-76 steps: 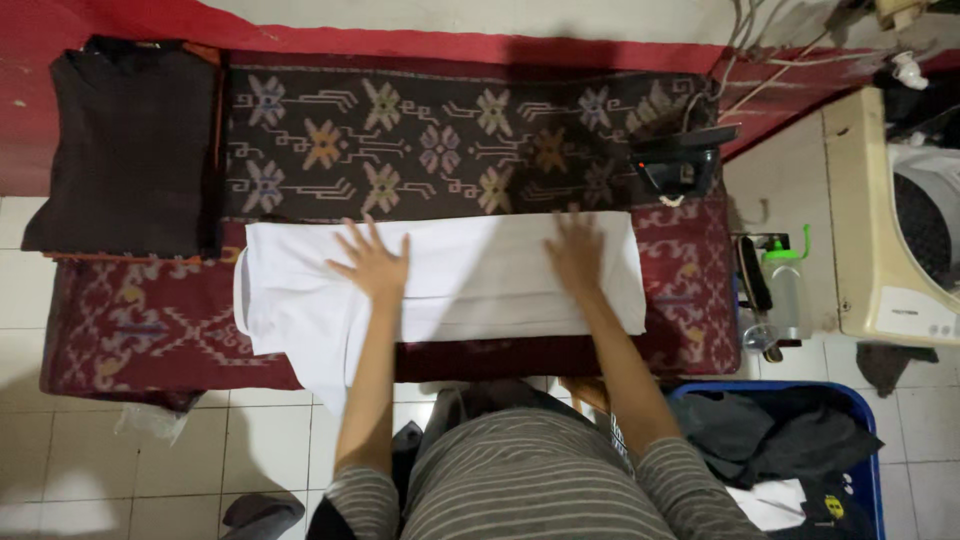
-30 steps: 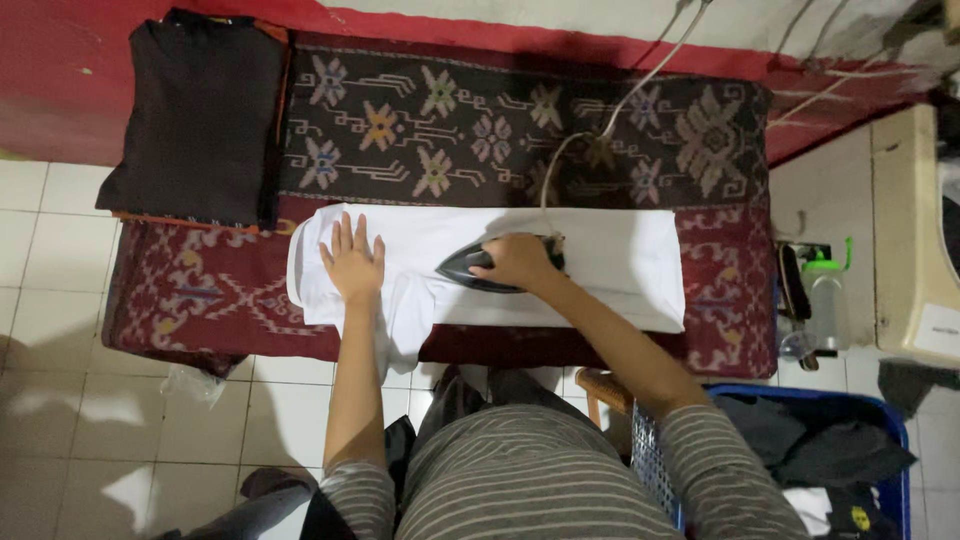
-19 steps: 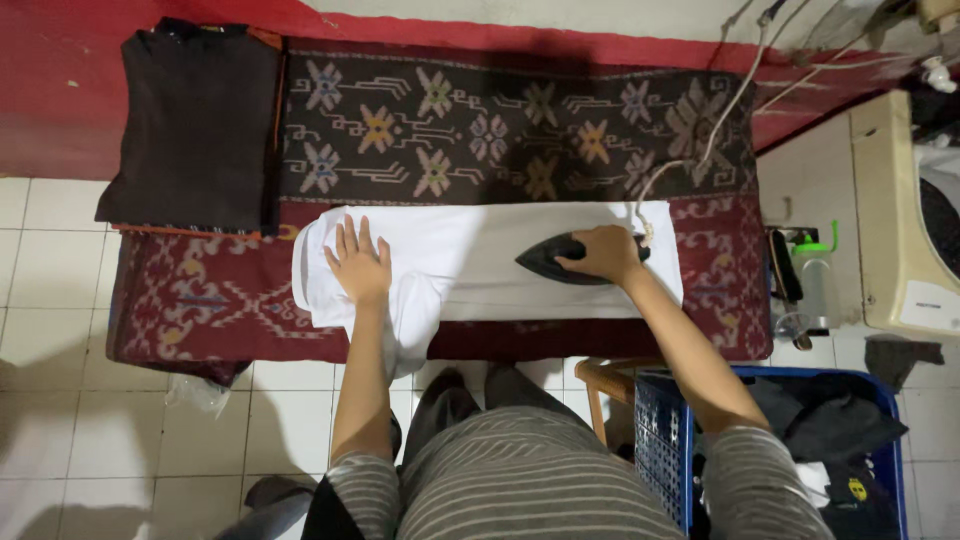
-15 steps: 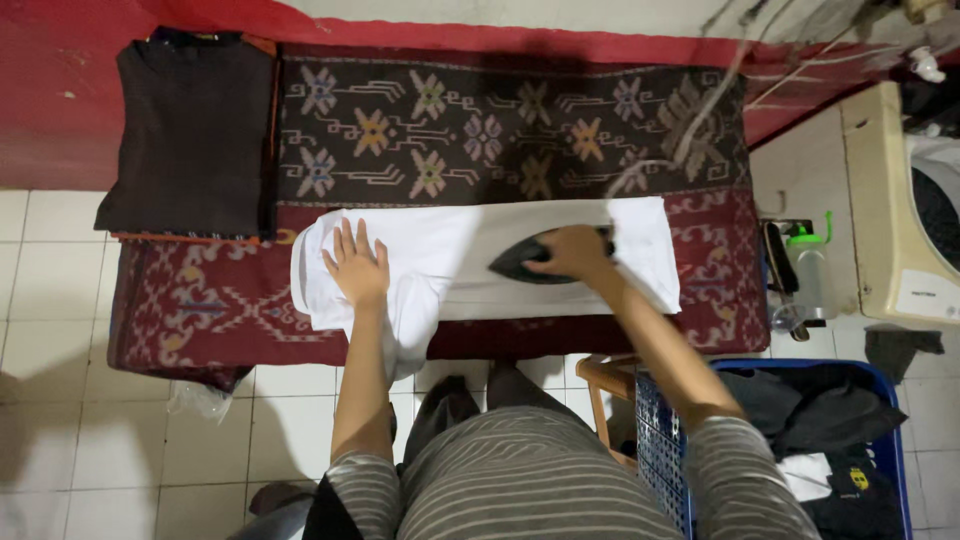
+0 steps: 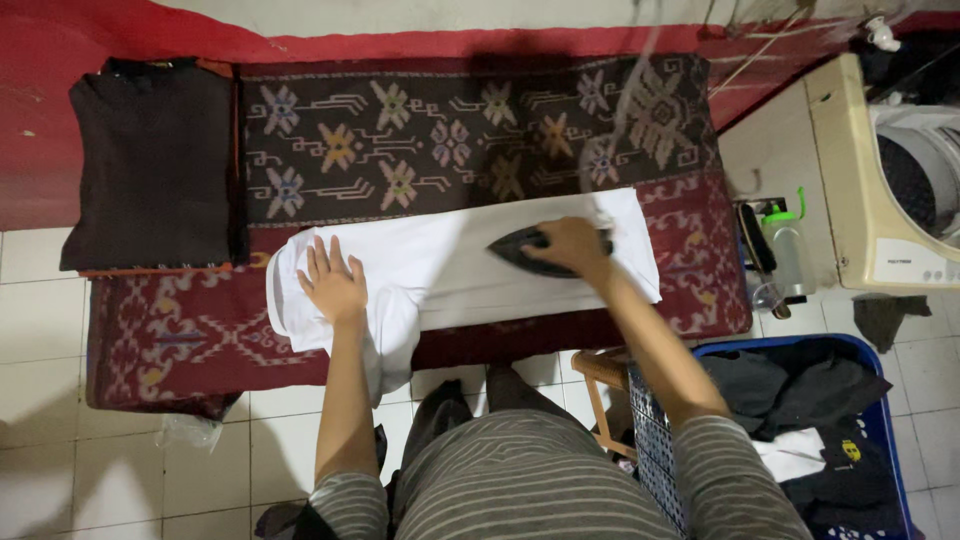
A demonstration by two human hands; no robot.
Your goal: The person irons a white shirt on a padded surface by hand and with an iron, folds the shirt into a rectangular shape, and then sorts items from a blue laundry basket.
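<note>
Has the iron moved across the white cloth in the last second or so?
Yes. The iron, gripped by the right hand, has slid toward the right end of the white cloth, away from the left hand.

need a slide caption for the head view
Right hand presses a dark iron on a white garment; left hand flattens it.

iron (image 5: 530,252) handle hidden, cord (image 5: 640,110) blurred
</note>
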